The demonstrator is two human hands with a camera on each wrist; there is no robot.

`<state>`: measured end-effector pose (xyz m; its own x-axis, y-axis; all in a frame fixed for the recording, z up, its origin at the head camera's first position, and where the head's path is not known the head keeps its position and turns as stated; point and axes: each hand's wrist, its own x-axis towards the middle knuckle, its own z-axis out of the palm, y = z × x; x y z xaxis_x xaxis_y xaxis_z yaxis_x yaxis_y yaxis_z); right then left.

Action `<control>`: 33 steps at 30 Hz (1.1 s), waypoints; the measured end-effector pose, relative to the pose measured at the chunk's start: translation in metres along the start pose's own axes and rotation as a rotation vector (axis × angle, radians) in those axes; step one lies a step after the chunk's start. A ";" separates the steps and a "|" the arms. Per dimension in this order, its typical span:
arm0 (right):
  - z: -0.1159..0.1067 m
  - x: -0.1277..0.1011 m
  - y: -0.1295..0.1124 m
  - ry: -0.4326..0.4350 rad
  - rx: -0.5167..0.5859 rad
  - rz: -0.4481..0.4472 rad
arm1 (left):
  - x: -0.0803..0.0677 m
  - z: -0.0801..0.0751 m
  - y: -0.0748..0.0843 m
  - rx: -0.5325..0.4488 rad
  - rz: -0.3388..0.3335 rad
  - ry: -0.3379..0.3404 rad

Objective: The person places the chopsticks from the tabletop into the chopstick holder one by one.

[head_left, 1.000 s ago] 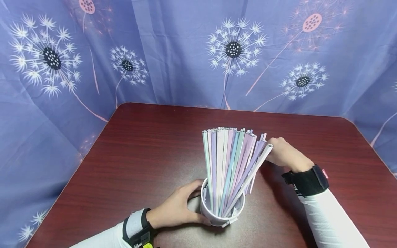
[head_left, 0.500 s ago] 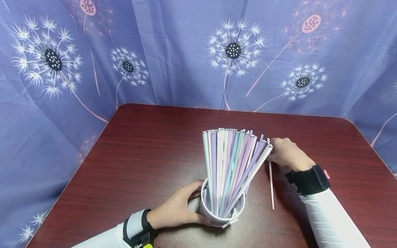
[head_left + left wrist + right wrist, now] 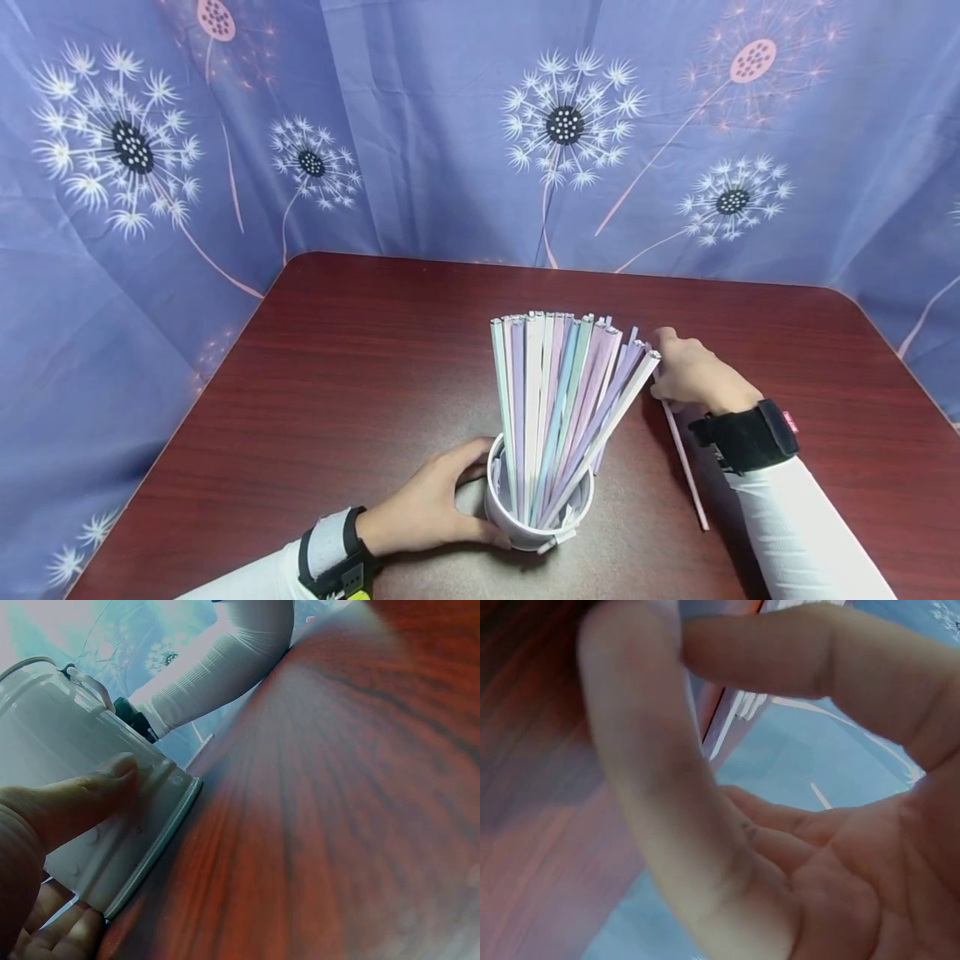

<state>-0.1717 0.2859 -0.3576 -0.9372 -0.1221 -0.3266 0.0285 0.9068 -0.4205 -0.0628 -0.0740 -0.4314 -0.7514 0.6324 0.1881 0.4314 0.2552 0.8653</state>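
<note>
Left of the bucket, the left hand is gripping its wall, thumb and fingers spreading wide around it. The bucket is standing on the table, and pastel sticks are fanning out above its rim. Right of the bucket, the right hand is pinching a thin pink stick, fingertips nearly meeting; whether its slanting lower end is touching the table, I cannot tell.

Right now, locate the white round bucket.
Low and right of centre in the head view, the bucket of pastel sticks stands on the red-brown table, gripped by the left hand.
</note>
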 end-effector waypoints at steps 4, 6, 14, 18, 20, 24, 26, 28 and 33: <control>-0.006 -0.003 0.001 0.012 -0.052 -0.043 | -0.001 0.001 0.000 -0.026 0.002 -0.004; -0.010 -0.004 0.001 0.028 -0.064 -0.074 | -0.001 0.001 0.000 -0.033 0.005 -0.006; -0.030 -0.023 -0.009 0.204 0.016 -0.189 | -0.002 0.001 -0.001 -0.010 -0.009 -0.001; -0.037 -0.036 -0.020 0.224 0.212 -0.230 | -0.002 0.000 -0.001 0.023 -0.021 0.008; -0.040 -0.043 -0.025 0.233 0.287 -0.260 | -0.002 0.000 -0.001 0.027 -0.020 0.010; -0.045 -0.060 -0.034 0.274 0.361 -0.310 | -0.001 0.000 -0.001 0.005 -0.014 0.004; -0.050 -0.071 -0.038 0.287 0.398 -0.338 | -0.001 0.000 -0.001 -0.009 -0.010 -0.002; -0.054 -0.082 -0.041 0.294 0.479 -0.378 | 0.000 0.000 -0.001 -0.018 -0.007 -0.005; -0.060 -0.103 -0.046 0.256 0.939 -0.617 | 0.001 -0.001 0.000 -0.016 -0.001 -0.008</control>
<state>-0.0974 0.2814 -0.2541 -0.9216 -0.2576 0.2904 -0.3130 0.0504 -0.9484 -0.0637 -0.0742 -0.4313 -0.7475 0.6384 0.1837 0.4226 0.2437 0.8729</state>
